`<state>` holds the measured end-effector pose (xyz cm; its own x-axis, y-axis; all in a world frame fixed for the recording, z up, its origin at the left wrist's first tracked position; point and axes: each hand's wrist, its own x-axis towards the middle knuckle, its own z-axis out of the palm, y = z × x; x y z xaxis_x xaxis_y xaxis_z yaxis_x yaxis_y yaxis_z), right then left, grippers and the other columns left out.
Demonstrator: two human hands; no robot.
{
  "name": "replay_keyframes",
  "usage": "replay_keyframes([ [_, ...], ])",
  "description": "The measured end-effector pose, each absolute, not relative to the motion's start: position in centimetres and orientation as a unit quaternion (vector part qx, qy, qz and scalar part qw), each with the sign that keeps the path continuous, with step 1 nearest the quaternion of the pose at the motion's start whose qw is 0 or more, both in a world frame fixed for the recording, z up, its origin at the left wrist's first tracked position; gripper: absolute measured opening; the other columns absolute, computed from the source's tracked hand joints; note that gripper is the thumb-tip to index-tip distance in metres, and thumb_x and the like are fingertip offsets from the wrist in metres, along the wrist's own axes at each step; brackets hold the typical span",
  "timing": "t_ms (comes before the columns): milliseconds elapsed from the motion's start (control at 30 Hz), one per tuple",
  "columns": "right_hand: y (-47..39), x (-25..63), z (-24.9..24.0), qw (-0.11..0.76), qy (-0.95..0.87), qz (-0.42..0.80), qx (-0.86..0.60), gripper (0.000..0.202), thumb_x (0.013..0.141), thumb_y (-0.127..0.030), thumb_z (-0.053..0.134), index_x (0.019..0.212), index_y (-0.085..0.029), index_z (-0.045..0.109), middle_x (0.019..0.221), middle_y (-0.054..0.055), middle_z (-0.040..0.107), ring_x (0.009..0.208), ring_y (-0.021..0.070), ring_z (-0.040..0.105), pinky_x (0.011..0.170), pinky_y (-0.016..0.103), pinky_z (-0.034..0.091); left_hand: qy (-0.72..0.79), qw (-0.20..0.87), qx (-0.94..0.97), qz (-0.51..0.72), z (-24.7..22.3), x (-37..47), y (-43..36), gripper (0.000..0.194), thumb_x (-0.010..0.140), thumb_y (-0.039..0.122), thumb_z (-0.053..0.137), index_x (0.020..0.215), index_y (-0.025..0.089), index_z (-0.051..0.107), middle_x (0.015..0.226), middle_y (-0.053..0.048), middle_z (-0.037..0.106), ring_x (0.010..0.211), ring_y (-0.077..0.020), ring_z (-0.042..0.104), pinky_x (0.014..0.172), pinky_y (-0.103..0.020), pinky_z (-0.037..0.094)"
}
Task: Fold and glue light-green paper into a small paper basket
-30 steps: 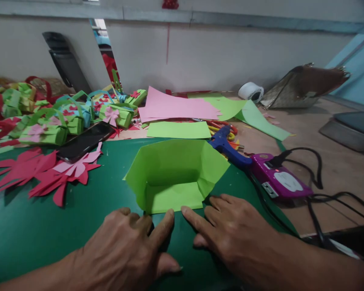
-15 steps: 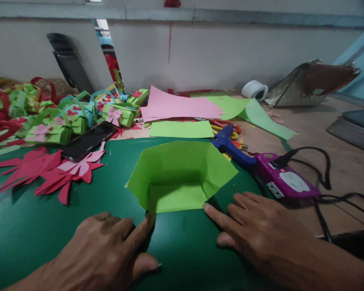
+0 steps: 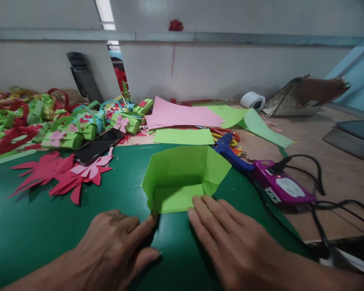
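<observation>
A folded green paper box (image 3: 182, 173) stands on the green table mat (image 3: 27, 234), its near side open and its side flaps flaring outward. My left hand (image 3: 118, 242) touches the box's near left corner with the index fingertip, thumb held apart, gripping nothing. Over the near right corner lie the fingertips of my right hand (image 3: 233, 238), fingers stretched out side by side; they cover that corner. Behind the box are a flat green paper strip (image 3: 183, 136) and a blue glue gun (image 3: 232, 153).
To the left lie red paper flowers (image 3: 45, 167), a black phone (image 3: 98, 146) and several small paper bags (image 3: 66, 137). Pink sheets (image 3: 185, 115) lie at the back. A purple power strip (image 3: 282, 184) with black cables sits right, near a brown handbag (image 3: 306, 95).
My right hand has moved left, from one fingertip at the box's corner to several outstretched fingers over it. My left fingertip stays at the left corner. The camera view has tilted up slightly.
</observation>
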<state>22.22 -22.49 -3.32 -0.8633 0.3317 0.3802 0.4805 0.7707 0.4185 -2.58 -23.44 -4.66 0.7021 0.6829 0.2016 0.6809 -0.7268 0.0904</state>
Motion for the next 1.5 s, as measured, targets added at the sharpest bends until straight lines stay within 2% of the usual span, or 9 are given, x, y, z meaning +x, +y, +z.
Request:
replay_keyframes([
  [300,-20.3,17.7,-4.3,0.055,-0.927,-0.272,-0.252,0.033,0.065,-0.001,0.048,0.095,-0.001,0.064,0.083,0.022,0.068,0.069,0.0284,0.063,0.054,0.038,0.048,0.399,0.058,0.91,0.094,-4.5,-2.5,-23.4,0.026,0.092,0.038,0.039,0.098,0.018,0.055,0.063,-0.001,0.062,0.05,-0.018,0.058,0.047,-0.027,0.033],
  [467,-19.8,18.1,-4.3,0.067,-0.936,-0.28,-0.205,0.038,0.071,-0.001,0.046,0.106,0.004,0.059,0.077,0.02,0.067,0.066,0.0273,0.063,0.054,0.038,0.047,0.411,0.107,0.899,0.108,-4.7,-2.4,-23.0,0.025,0.092,0.035,0.037,0.094,0.019,0.057,0.063,-0.001,0.061,0.051,-0.0181,0.057,0.05,-0.028,0.032],
  [633,-18.6,18.8,-4.0,0.132,-0.94,-0.259,-0.176,0.032,0.08,-0.002,0.041,0.106,0.005,0.059,0.075,0.018,0.067,0.07,0.027,0.063,0.058,0.04,0.05,0.436,0.156,0.854,0.239,-4.8,-2.9,-22.5,0.023,0.089,0.031,0.043,0.081,0.018,0.06,0.055,0.001,0.053,0.049,-0.013,0.05,0.05,-0.025,0.032],
  [767,-16.7,19.7,-2.3,0.251,-0.938,-0.128,-0.2,0.028,0.084,-0.004,0.04,0.104,0.0,0.059,0.08,0.015,0.068,0.076,0.0216,0.064,0.066,0.035,0.053,0.536,0.252,0.728,0.345,-4.3,-3.2,-21.2,0.019,0.079,0.033,0.059,0.09,0.017,0.056,0.066,0.002,0.053,0.057,-0.0114,0.051,0.053,-0.022,0.039],
  [900,-15.1,20.1,-0.2,0.409,-0.849,0.072,-0.326,0.026,0.081,-0.006,0.049,0.103,-0.011,0.062,0.09,0.007,0.071,0.079,0.0155,0.066,0.069,0.026,0.054,0.53,0.462,0.579,0.413,-3.3,-2.5,-19.2,0.053,0.071,0.031,0.065,0.115,0.016,0.04,0.082,0.0,0.053,0.068,-0.0135,0.056,0.055,-0.023,0.046],
  [1000,-14.6,19.9,0.6,0.426,-0.742,0.317,-0.409,0.027,0.076,-0.011,0.055,0.101,-0.016,0.063,0.084,0.003,0.071,0.073,0.0146,0.067,0.062,0.024,0.055,0.495,0.564,0.529,0.396,-2.8,-1.5,-18.1,0.071,0.069,0.033,0.068,0.126,0.015,0.029,0.075,0.002,0.054,0.059,-0.0123,0.054,0.048,-0.023,0.044],
  [1100,-14.4,19.7,0.6,0.395,-0.663,0.49,-0.404,0.028,0.076,-0.015,0.057,0.103,-0.015,0.062,0.084,0.004,0.071,0.072,0.0145,0.067,0.061,0.024,0.054,0.482,0.586,0.536,0.37,-2.6,-0.7,-17.4,0.064,0.073,0.035,0.066,0.126,0.014,0.036,0.069,0.003,0.055,0.054,-0.01,0.051,0.048,-0.021,0.042],
  [1300,-13.9,19.5,-0.3,0.38,-0.627,0.535,-0.42,0.033,0.072,-0.02,0.064,0.104,-0.013,0.061,0.087,0.006,0.07,0.076,0.0152,0.065,0.065,0.026,0.052,0.476,0.553,0.566,0.383,-2.5,0.4,-16.5,0.043,0.076,0.032,0.064,0.111,0.011,0.052,0.065,0.002,0.055,0.052,-0.0089,0.049,0.046,-0.019,0.039],
  [1500,-13.7,19.2,-1.0,0.356,-0.67,0.544,-0.359,0.021,0.075,-0.026,0.065,0.093,-0.015,0.067,0.08,0.002,0.068,0.072,0.0136,0.061,0.064,0.026,0.048,0.437,0.558,0.589,0.389,-2.7,0.8,-16.4,0.045,0.078,0.033,0.06,0.117,0.013,0.048,0.07,0.0,0.055,0.054,-0.0098,0.049,0.046,-0.02,0.039],
])
